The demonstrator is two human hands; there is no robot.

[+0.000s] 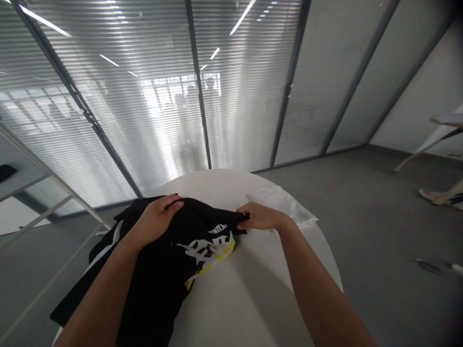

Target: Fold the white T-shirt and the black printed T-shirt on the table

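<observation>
A black garment (155,279) with white and yellow printed lettering and a white stripe lies bunched over the left part of a round white table (260,289). My left hand (159,217) pinches the cloth near its upper edge, thumb and fingers closed on it. At the garment's right end, my right hand (256,216) grips a corner, with the fingers wrapped round the fabric. Between the two hands the cloth is raised and slopes down to the right. Folds hide the garment's full shape, so I cannot tell its exact kind.
A folded white cloth or bag (284,205) lies at the table's right edge. A white metal frame (54,178) stands at the left. Glass partitions with blinds (238,111) rise behind the table. Scissors-like tools (428,265) lie on the grey floor at the right.
</observation>
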